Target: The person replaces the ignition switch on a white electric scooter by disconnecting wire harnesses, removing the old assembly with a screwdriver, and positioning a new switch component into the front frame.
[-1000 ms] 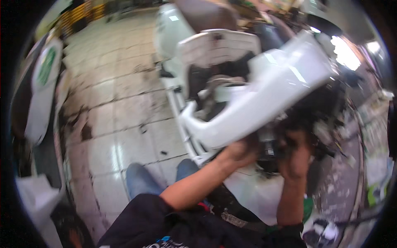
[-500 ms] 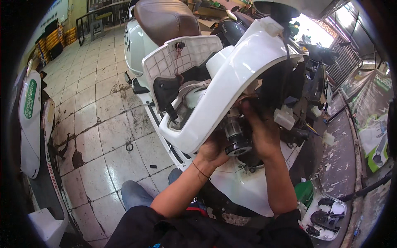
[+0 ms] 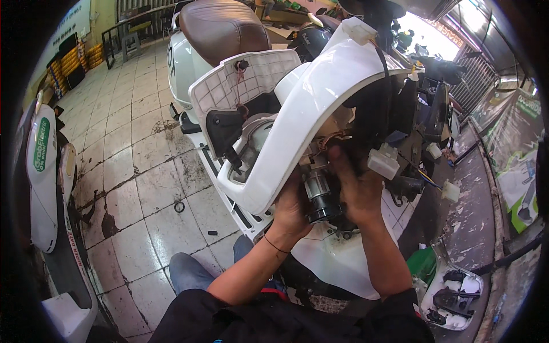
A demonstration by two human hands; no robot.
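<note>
In front of me is a white scooter [image 3: 297, 123] with its front panels off. A silver cylinder with a black ringed end [image 3: 322, 200] sits beneath the curved white body frame, black end toward me. My left hand [image 3: 293, 208] is closed against its left side, with the fingers partly hidden behind the part and the frame. My right hand [image 3: 360, 191] is at its right, thumb pointing up to brown wires [image 3: 333, 139] above the cylinder. The fingers of that hand curl out of sight, and what they grip is hidden.
Loose wires and a translucent white plastic box [image 3: 384, 160] hang right of my hands. A brown seat [image 3: 224, 31] is at the back. Another white scooter [image 3: 43, 177] stands left. A black ring [image 3: 179, 207] lies on the tiles; a removed white panel [image 3: 457, 300] lies lower right.
The cylinder has tilted, so its black end now points further down and shows less of its face. Both hands have shifted slightly with it, the left one a little upward.
</note>
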